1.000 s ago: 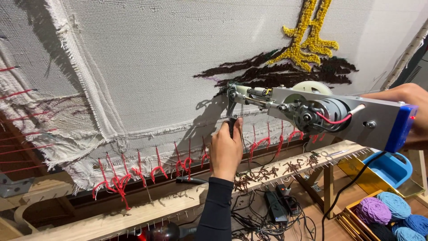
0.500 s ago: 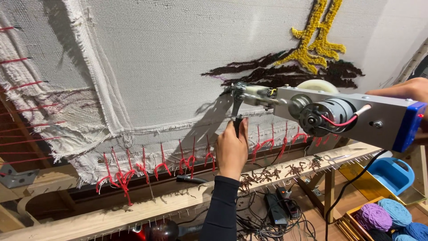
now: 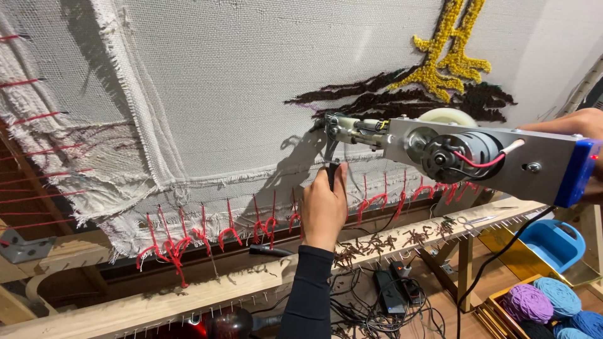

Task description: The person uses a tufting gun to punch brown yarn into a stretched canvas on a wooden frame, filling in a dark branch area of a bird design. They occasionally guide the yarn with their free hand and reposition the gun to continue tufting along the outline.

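I am holding the tufting gun (image 3: 465, 154) level against the cloth (image 3: 251, 94), its needle tip touching the weave just left of the dark tufted patch (image 3: 402, 94); my left hand (image 3: 323, 210) is gripping the front handle (image 3: 331, 172) from below, fingers wrapped tight around it; my right hand (image 3: 581, 122) is sitting at the blue rear end of the gun, and I cannot tell how its fingers are set, since the gun body is hiding them; I am judging this as mid-tufting, filling the dark area; the next move is calling for steady pressure into the cloth and an even push along the line; yarn balls (image 3: 546, 301) are lying below right.
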